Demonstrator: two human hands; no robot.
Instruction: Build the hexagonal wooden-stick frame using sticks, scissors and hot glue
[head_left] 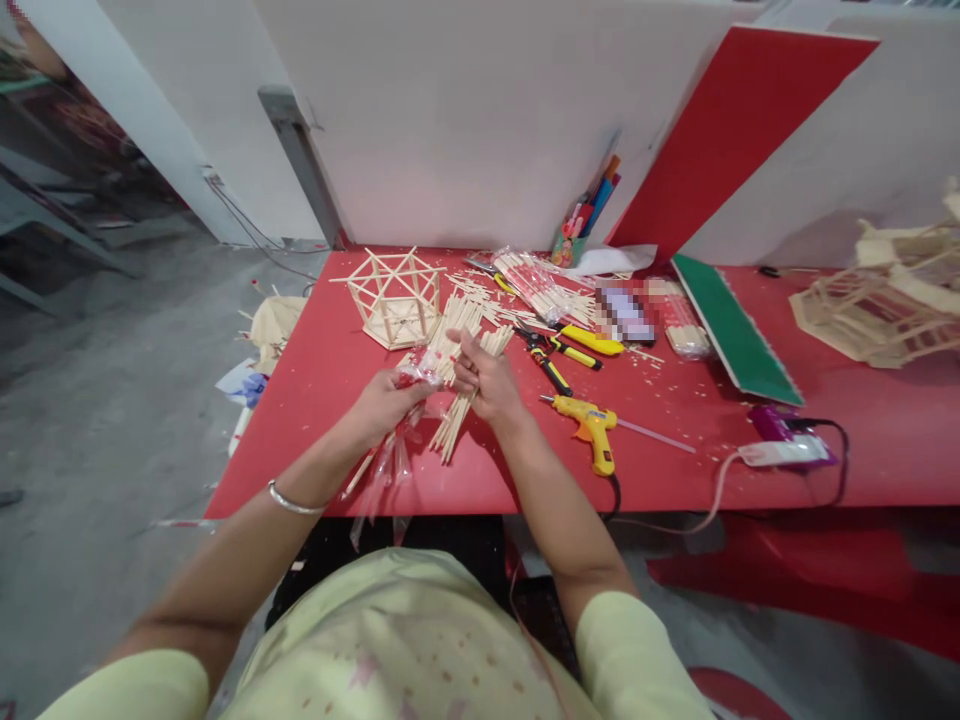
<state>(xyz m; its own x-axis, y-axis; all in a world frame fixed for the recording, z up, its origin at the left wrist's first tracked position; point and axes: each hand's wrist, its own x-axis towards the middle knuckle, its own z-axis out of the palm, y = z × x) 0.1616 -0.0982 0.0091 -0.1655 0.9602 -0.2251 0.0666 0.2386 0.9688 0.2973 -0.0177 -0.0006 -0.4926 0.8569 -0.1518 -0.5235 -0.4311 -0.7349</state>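
My left hand (pixel 386 405) is closed on a clear plastic wrapper (pixel 394 455) with red print, which hangs down past the table edge. Pale wooden sticks (pixel 459 315) fan out beyond the wrapper's mouth. In my right hand (pixel 487 380) is a bundle of the same sticks (pixel 451 428), slanting down toward me, fingers curled round it. Both hands are close together over the red table (pixel 300 400). Just behind them stands an open frame built of sticks (pixel 397 300) on a flat polygonal base.
Right of my hands lie pliers (pixel 551 360), a yellow-handled cutter (pixel 591 338) and a yellow glue gun (pixel 596 425) with a cord. Farther right are a green board (pixel 739 330), a power strip (pixel 787 450) and a larger stick model (pixel 885 300). A pen holder (pixel 568 245) stands at the wall.
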